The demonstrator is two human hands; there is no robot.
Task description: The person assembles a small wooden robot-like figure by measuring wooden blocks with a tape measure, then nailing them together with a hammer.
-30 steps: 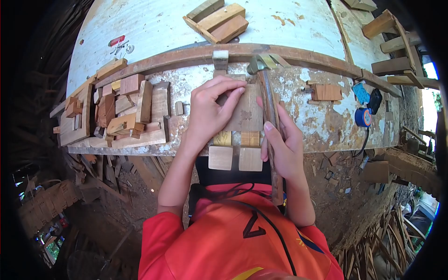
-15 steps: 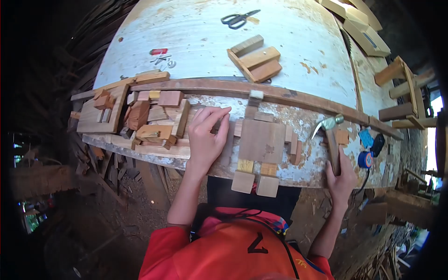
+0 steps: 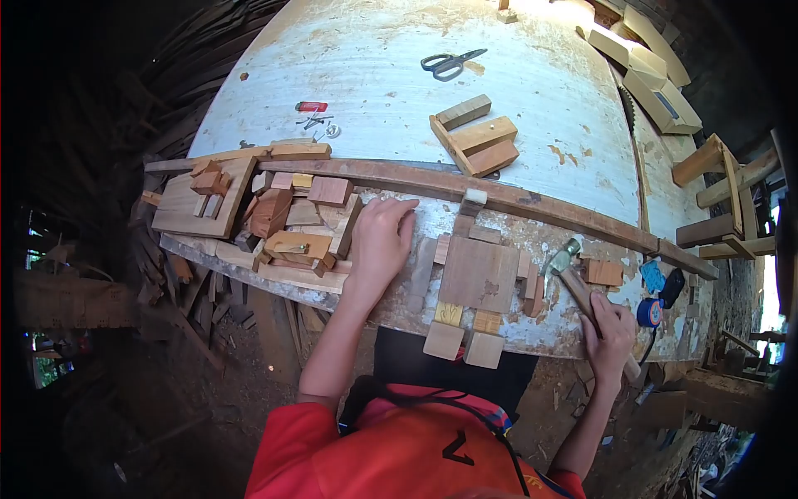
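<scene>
My right hand (image 3: 611, 333) is wrapped round the wooden handle of a claw hammer (image 3: 573, 283), whose metal head lies over the bench to the upper left of the hand. To the right of the loose wood pieces, my left hand (image 3: 382, 241) is loosely bent, with thumb and fingers apart and nothing visible in it. Between my hands sits an assembly of wood blocks round a flat square board (image 3: 480, 277). Two pale blocks (image 3: 445, 340) stick out at the bench's near edge. A narrow grey wood strip (image 3: 422, 274) lies between the left hand and the board.
Wood offcuts (image 3: 330, 191) crowd the bench's left side. A long wooden rail (image 3: 532, 198) crosses behind. Beyond it lie scissors (image 3: 449, 65), a three-block wood piece (image 3: 478, 137) and a red item (image 3: 312, 106). A blue tape measure (image 3: 650, 313) is at right, beside a small wood block (image 3: 603, 272).
The hammer has swung so its head sits lower and further left, with the handle end showing below my right hand. My left hand has shifted slightly right and down. The camera view has shifted too.
</scene>
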